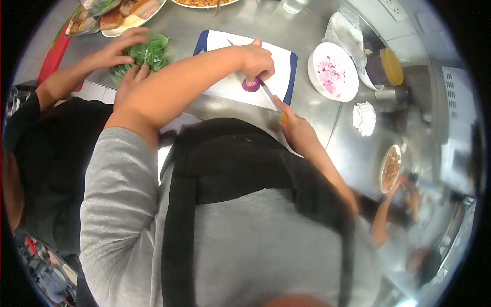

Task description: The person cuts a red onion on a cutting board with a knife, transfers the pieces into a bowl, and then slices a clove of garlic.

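Observation:
A white cutting board (279,56) with dark blue ends lies on the steel counter before me. On it sits a piece of red onion (250,85), its purple skin showing. My left hand (257,62) reaches across from the left, fingers bent down and closed on the onion. A knife (267,93) lies slantwise beside the onion, its blade partly hidden under my left hand and a pointed tip showing beyond. My right hand (295,129) is wrapped round the knife's yellowish handle near the board's close right corner.
Right of the board stands a white bowl (314,77) with chopped red onion. A plastic bag (343,28) and yellow-lidded container (391,66) are behind it. At left, a co-worker's hands touch bagged leafy greens (148,51). Another person at right reaches toward a food dish (391,169).

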A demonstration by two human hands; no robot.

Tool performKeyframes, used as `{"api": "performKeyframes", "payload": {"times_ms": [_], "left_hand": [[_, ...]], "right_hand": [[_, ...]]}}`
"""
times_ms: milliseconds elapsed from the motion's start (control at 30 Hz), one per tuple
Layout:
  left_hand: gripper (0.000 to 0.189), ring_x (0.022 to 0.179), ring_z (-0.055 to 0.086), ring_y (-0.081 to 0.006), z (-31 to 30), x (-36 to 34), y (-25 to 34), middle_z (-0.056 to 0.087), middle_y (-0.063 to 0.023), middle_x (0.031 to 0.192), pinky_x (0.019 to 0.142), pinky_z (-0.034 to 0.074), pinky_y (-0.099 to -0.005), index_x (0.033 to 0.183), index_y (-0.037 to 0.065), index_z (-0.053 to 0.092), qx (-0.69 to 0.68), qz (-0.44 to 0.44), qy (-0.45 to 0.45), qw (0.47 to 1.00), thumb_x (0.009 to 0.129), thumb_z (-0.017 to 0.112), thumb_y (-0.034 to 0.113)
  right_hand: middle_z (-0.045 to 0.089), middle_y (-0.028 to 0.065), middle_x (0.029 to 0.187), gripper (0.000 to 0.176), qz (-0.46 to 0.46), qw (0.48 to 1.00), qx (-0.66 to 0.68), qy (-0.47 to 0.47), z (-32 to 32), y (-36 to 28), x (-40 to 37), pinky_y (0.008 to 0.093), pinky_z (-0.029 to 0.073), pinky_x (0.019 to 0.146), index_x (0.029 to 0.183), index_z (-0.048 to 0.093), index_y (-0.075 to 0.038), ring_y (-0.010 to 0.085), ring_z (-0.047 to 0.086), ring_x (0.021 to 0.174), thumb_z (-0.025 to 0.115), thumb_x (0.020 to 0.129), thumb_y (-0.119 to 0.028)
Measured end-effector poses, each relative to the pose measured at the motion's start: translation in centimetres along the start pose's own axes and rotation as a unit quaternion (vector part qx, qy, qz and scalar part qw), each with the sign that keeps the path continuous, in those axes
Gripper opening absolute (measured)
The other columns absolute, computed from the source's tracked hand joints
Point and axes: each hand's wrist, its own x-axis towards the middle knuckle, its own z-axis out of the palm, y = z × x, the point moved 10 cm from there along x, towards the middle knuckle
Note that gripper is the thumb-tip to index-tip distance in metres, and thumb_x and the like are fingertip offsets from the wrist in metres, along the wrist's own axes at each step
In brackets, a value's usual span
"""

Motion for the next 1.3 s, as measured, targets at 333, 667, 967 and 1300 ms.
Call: {"api": "performKeyframes", "payload": {"times_ms": [333, 667, 967, 1300], "left_hand": [[0.033, 0.103, 0.056, -0.0195, 0.0, -0.1, 0.0, 0.067, 0.0050, 0.083, 0.099, 0.027, -0.0477, 0.079, 0.021, 0.066, 0.014, -0.018, 0.015, 1.000, 0.053, 0.085, 0.016], [0.031, 0.099, 0.057, -0.0155, 0.0, -0.7, 0.2, 0.067, 0.0065, 0.084, 0.095, 0.030, -0.0444, 0.079, 0.022, 0.068, 0.035, -0.019, 0.022, 0.999, 0.054, 0.085, 0.018], [0.030, 0.099, 0.057, -0.0172, -0.1, -0.7, -0.2, 0.066, 0.0070, 0.083, 0.098, 0.028, -0.0467, 0.076, 0.022, 0.067, 0.005, 0.004, 0.037, 0.999, 0.053, 0.085, 0.018], [0.029, 0.099, 0.056, -0.0169, -0.4, -1.1, -0.1, 0.066, 0.0068, 0.082, 0.100, 0.027, -0.0464, 0.075, 0.022, 0.066, 0.001, 0.000, 0.031, 1.000, 0.053, 0.085, 0.017]], "right_hand": [[0.066, 0.0247, 0.093, 0.060, 0.029, 0.999, -0.033, -0.009, 0.3, 0.5, 0.6, 0.0507, 0.048, 0.076, 0.149, 0.027, -0.035, 0.0441, 0.063, 0.086, 0.045, 0.095, -0.016], [0.066, 0.0279, 0.094, 0.065, 0.014, 0.999, -0.028, 0.009, -1.3, -1.5, -1.0, 0.0517, 0.049, 0.078, 0.150, 0.024, -0.030, 0.0477, 0.063, 0.089, 0.055, 0.095, -0.015], [0.066, 0.0271, 0.092, 0.059, -0.009, 0.999, 0.030, -0.014, -0.4, -0.7, -0.4, 0.0513, 0.048, 0.077, 0.149, 0.026, -0.030, 0.0464, 0.062, 0.088, 0.048, 0.096, -0.017], [0.064, 0.0258, 0.086, 0.063, -0.024, 1.000, 0.010, 0.006, -1.4, -1.9, -0.7, 0.0528, 0.047, 0.073, 0.148, 0.028, -0.027, 0.0473, 0.061, 0.083, 0.053, 0.093, -0.011]]}}
